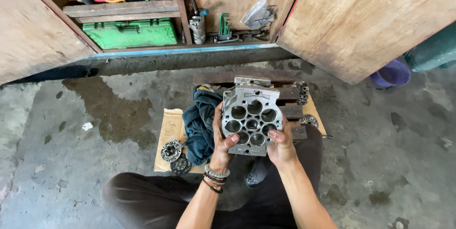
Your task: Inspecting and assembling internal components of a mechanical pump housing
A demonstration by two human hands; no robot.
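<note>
Seated on the concrete floor (pixel 71 162), knees in dark trousers spread below my arms. Left hand (pixel 222 146), beaded bracelets at the wrist, and right hand (pixel 281 146) both closed around the lower corners of a grey cast-metal block with round bores (pixel 251 120); thumbs pressed on its front face, the other fingers wrapped behind, out of sight. I hold the block up above my lap, clear of the floor, its drilled face turned up toward me. Casting is dull, rough-edged, roughly rectangular; several large circular holes ring a smaller centre one. Long axis runs away from me, top edge tilted toward the cupboard.

Just left of the block, a crumpled dark teal cloth (pixel 199 124) lies on a flat piece of tan cardboard (pixel 170 120). On the cardboard's near corner, two round toothed metal discs (pixel 175 157), touching each other. Behind the block, dark steel bars (pixel 289 101) stacked across.

Farther off, an open wooden cupboard (pixel 351 20); on its low shelf, a green metal toolbox (pixel 129 33), hex keys and pliers near it. At far right, a purple plastic bowl (pixel 390 74).
</note>
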